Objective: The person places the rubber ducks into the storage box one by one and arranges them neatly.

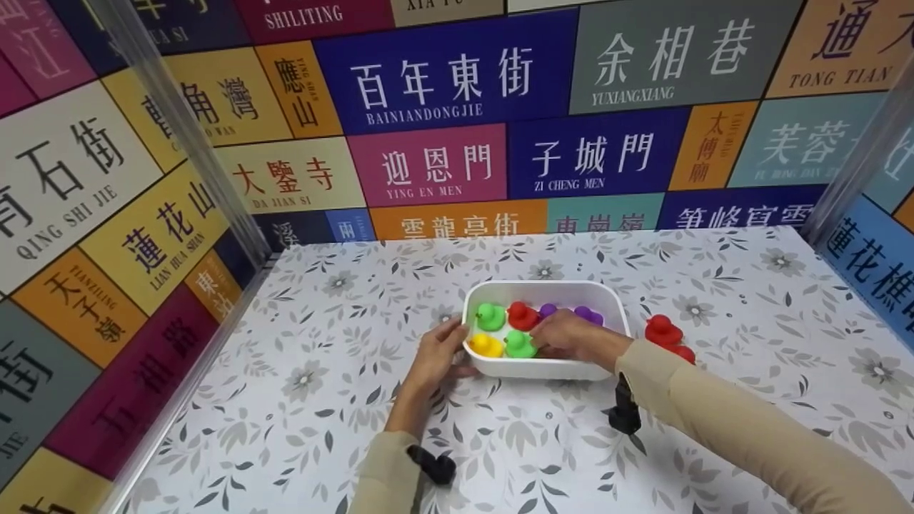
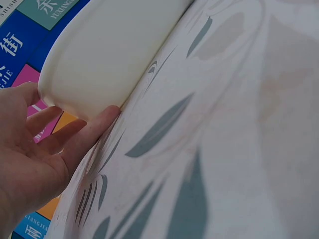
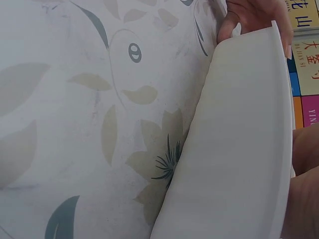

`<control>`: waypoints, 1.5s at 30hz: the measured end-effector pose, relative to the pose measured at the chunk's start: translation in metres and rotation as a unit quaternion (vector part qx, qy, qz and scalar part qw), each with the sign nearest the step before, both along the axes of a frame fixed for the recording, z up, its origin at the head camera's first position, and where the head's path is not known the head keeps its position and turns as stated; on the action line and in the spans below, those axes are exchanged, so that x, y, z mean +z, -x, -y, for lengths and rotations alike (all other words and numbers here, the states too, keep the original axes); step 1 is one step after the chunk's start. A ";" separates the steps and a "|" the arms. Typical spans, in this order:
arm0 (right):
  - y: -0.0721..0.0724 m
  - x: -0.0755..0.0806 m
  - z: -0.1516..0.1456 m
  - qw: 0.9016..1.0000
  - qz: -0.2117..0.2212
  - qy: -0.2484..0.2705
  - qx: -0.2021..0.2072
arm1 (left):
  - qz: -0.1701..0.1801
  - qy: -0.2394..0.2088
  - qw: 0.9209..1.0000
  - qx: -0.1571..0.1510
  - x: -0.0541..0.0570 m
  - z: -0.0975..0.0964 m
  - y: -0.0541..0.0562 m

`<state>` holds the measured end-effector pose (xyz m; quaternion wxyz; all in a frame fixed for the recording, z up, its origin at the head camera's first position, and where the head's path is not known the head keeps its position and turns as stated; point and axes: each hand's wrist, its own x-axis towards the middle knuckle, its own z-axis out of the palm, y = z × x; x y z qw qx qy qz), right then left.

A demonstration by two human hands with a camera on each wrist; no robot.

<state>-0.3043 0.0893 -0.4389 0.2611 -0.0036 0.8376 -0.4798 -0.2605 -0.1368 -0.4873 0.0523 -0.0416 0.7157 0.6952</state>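
Observation:
A white plastic tub [image 1: 550, 370] stands on the table with several toy ducks inside. My left hand [image 1: 435, 355] grips its left end; in the left wrist view the thumb [image 2: 102, 119] lies low against the wall, while the fingers reach round the end by the rim. My right hand [image 1: 571, 334] reaches down into the tub, beside a green duck [image 1: 520, 345]; its fingertips are hidden, and I cannot tell whether they hold anything. Around it sit another green duck [image 1: 490, 317], a yellow duck [image 1: 486, 346], a red duck [image 1: 522, 315] and purple ducks [image 1: 589, 315].
Right of the tub, two red ducks [image 1: 664, 329] lie on the table's floral cover [image 1: 335, 400]. Colourful panels with street names [image 1: 443, 71] stand behind and at the sides. A clear upright post [image 1: 214, 150] rises at the back left corner. Each sleeve has a black wrist camera [image 1: 625, 414].

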 end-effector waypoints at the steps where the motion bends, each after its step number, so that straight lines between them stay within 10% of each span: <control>1: 0.000 0.000 0.000 1.000 0.003 0.001 -0.004 | 0.000 0.001 1.000 0.000 0.000 0.000 0.000; 18: 0.009 0.049 -0.041 0.991 0.073 0.108 0.028 | -0.004 0.012 1.000 0.002 -0.002 -0.001 0.001; 45: -0.012 0.075 -0.143 0.995 -0.015 0.069 0.066 | 0.001 0.027 1.000 0.009 -0.001 -0.001 0.001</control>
